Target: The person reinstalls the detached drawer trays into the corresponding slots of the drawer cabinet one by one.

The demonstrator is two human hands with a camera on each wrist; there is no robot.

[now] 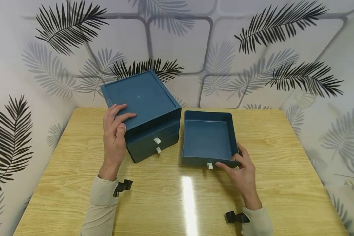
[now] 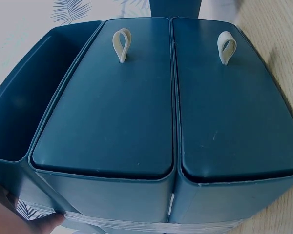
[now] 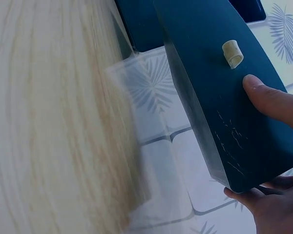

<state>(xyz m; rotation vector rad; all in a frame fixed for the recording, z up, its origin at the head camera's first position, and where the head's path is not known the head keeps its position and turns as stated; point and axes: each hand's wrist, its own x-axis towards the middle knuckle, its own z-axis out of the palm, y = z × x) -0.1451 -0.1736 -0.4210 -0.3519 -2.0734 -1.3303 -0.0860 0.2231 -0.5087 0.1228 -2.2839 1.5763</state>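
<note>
A dark blue drawer cabinet (image 1: 141,101) stands at an angle on the table, its top slot (image 2: 31,92) without a drawer. Below that slot are two closed drawers, the middle one (image 2: 107,107) and the bottom one (image 2: 239,107), each with a pale loop tab. My left hand (image 1: 114,134) rests on the cabinet's top at its left side, fingers extended. To the right, my right hand (image 1: 244,170) grips a pulled-out blue drawer (image 1: 206,137) by its near right corner. Its thumb lies on the front near the pale tab (image 3: 233,53); other fingers are behind and beneath.
The wood-grain table (image 1: 153,200) carries a bright light reflection near its middle. A leaf-patterned backdrop (image 1: 177,42) rises behind the table and along both sides. Small black cameras (image 1: 123,187) sit on the wrists.
</note>
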